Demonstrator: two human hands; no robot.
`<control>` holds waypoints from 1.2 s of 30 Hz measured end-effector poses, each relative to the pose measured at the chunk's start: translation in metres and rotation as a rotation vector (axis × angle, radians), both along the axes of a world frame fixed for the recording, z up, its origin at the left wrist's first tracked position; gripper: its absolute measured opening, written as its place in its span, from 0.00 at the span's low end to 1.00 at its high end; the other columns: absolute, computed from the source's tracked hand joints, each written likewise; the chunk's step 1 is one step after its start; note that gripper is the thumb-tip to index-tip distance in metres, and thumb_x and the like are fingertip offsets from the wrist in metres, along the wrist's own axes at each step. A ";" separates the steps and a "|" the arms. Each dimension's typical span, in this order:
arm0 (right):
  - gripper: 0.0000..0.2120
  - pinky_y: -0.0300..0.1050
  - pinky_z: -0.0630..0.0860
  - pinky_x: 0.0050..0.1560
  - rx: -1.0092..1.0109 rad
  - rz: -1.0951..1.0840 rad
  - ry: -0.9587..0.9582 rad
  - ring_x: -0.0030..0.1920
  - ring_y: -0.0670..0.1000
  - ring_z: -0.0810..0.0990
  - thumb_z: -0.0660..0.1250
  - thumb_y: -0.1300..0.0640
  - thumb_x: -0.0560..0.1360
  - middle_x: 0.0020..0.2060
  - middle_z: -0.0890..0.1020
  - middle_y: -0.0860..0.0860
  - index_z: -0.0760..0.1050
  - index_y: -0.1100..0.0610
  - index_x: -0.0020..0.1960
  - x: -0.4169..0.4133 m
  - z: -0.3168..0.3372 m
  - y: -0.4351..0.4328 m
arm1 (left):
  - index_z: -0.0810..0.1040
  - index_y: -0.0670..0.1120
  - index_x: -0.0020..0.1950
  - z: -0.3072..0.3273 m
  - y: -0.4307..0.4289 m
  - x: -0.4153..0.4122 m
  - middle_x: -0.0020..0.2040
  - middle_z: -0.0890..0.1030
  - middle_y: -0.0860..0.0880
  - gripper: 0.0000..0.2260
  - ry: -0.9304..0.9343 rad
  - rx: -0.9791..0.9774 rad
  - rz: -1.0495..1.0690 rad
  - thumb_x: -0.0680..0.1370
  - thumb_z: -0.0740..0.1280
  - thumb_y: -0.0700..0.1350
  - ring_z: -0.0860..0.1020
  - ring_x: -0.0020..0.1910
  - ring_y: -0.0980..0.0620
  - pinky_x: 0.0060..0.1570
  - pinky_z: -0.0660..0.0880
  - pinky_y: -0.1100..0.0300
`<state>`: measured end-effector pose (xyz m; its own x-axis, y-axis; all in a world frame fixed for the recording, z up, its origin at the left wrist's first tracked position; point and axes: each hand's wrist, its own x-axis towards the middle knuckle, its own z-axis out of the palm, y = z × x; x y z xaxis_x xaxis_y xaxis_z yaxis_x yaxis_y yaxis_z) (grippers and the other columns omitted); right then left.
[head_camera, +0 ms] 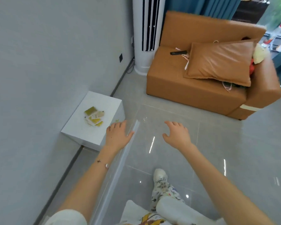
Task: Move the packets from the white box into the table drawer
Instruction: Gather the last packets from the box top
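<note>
A white box [81, 129] stands on the floor against the left wall. On its top lies a small heap of yellow and beige packets [94, 116]; one more yellow packet [117, 121] lies near the box's right edge. My left hand [118, 136] hovers with spread fingers over the box's near right corner, holding nothing, its fingertips close to the lone packet. My right hand [177, 133] is stretched out over the floor to the right, fingers spread and empty. No table drawer is in view.
A brown leather sofa [193, 85] with a cushion and loose items stands ahead on the right. A tall white tower fan [147, 34] stands in the corner beside it. Glossy grey floor tiles [234, 143] lie between. My leg and patterned shoe [162, 181] are below.
</note>
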<state>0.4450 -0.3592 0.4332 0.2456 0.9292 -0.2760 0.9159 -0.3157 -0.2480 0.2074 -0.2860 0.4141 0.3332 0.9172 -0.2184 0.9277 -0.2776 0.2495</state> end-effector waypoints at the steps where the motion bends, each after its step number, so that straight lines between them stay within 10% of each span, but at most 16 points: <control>1: 0.28 0.50 0.63 0.66 -0.013 0.045 -0.004 0.68 0.56 0.68 0.62 0.48 0.76 0.68 0.72 0.51 0.61 0.50 0.74 0.010 -0.001 0.026 | 0.63 0.48 0.73 0.000 0.017 0.009 0.69 0.71 0.45 0.27 0.003 -0.002 0.042 0.78 0.55 0.61 0.65 0.69 0.43 0.66 0.62 0.50; 14: 0.26 0.50 0.63 0.65 -0.050 0.564 0.010 0.64 0.57 0.71 0.61 0.50 0.76 0.62 0.76 0.52 0.62 0.51 0.73 -0.016 0.000 0.240 | 0.67 0.51 0.71 -0.003 0.122 -0.007 0.68 0.73 0.48 0.24 0.031 -0.024 0.453 0.79 0.55 0.62 0.67 0.68 0.45 0.67 0.60 0.49; 36: 0.34 0.52 0.53 0.74 -0.342 1.121 -0.149 0.76 0.55 0.54 0.59 0.41 0.77 0.75 0.59 0.50 0.49 0.48 0.78 -0.216 -0.177 0.527 | 0.57 0.52 0.77 -0.205 0.292 -0.133 0.78 0.55 0.46 0.39 -0.093 -0.348 1.168 0.71 0.41 0.70 0.49 0.77 0.43 0.74 0.47 0.45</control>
<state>0.2290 0.1673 0.2565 -0.6094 0.5300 -0.5896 0.7367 0.6534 -0.1741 0.0748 0.0061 0.2093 -0.6247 0.5724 -0.5311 0.5490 0.8056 0.2226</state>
